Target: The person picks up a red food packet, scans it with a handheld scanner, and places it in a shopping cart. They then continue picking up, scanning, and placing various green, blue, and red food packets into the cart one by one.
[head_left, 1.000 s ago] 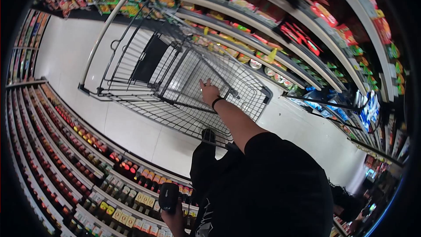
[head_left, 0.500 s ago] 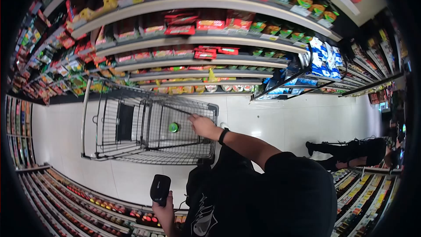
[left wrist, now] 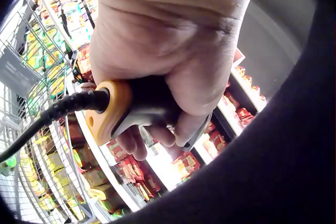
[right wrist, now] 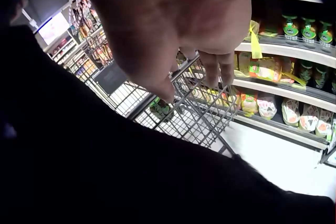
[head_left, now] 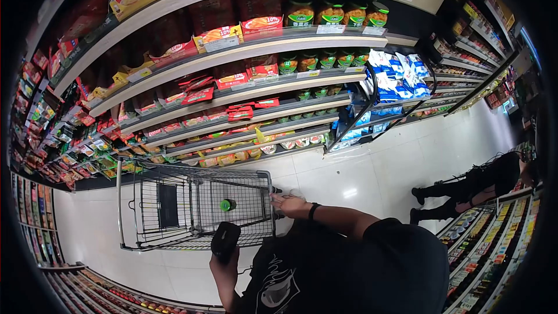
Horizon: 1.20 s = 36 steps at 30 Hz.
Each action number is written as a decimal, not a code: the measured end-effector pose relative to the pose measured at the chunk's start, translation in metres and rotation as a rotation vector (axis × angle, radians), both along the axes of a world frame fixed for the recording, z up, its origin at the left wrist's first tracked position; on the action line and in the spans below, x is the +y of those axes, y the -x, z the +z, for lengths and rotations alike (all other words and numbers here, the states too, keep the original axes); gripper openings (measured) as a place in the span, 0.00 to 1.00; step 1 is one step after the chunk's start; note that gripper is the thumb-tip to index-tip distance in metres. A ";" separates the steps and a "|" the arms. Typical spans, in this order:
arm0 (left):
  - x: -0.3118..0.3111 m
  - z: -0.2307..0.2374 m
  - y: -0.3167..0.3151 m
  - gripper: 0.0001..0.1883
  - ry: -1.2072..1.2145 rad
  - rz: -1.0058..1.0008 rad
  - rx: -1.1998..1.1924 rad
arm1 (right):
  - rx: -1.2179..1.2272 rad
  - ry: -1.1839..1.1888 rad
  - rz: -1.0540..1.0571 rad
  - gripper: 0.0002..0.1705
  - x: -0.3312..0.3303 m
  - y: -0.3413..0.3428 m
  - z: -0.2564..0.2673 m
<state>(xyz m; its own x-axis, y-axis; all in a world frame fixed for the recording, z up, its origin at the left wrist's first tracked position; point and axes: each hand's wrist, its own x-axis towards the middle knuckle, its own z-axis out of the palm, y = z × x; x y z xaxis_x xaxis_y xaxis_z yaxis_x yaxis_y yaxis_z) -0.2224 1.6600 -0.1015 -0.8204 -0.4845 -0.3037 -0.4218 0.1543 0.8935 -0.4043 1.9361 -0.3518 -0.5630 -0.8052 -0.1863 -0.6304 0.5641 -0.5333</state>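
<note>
My left hand (head_left: 225, 270) grips a black handheld scanner (head_left: 225, 242); the left wrist view shows its orange collar (left wrist: 111, 112) and the ribbed cable (left wrist: 63, 106) running out of it. At the near end of a wire shopping cart (head_left: 200, 241), my right hand (head_left: 289, 204) reaches out with relaxed fingers and nothing in its grasp. In the right wrist view these fingers (right wrist: 211, 69) hang loosely and overlap the cart's top rail. A jar with a green lid (head_left: 228, 204) is in the cart's basket, also visible as the jar (right wrist: 159, 108) beyond my thumb.
Shelves (head_left: 250, 40) of red packets and green-lidded jars run along the far side. A rack of blue-and-white bags (head_left: 398, 75) juts out at their right end. Another person (head_left: 476, 186) in dark clothes is in the aisle at right. More shelves (head_left: 488, 256) line the near side.
My right hand has drawn back from over the basket to the cart's end. The green-lidded jar has come into sight in the cart. The head view has swung toward the far shelves.
</note>
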 end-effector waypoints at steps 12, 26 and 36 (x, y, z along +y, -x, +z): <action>0.032 0.019 0.009 0.20 -0.014 -0.049 -0.073 | -0.110 -0.177 0.075 0.39 0.002 0.018 0.022; 0.046 -0.001 -0.006 0.10 0.039 0.049 0.038 | -0.187 -0.243 0.112 0.33 0.003 0.040 0.011; 0.052 0.025 0.020 0.11 -0.052 -0.024 -0.064 | -0.311 -0.392 -0.100 0.29 0.060 0.047 -0.045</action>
<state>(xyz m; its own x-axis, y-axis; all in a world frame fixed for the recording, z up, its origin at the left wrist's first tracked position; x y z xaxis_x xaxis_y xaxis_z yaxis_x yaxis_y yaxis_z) -0.2421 1.7124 -0.0761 -0.8096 -0.4476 -0.3798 -0.4749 0.1192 0.8719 -0.4513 1.9957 -0.3965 -0.5035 -0.5861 -0.6348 -0.4082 0.8089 -0.4231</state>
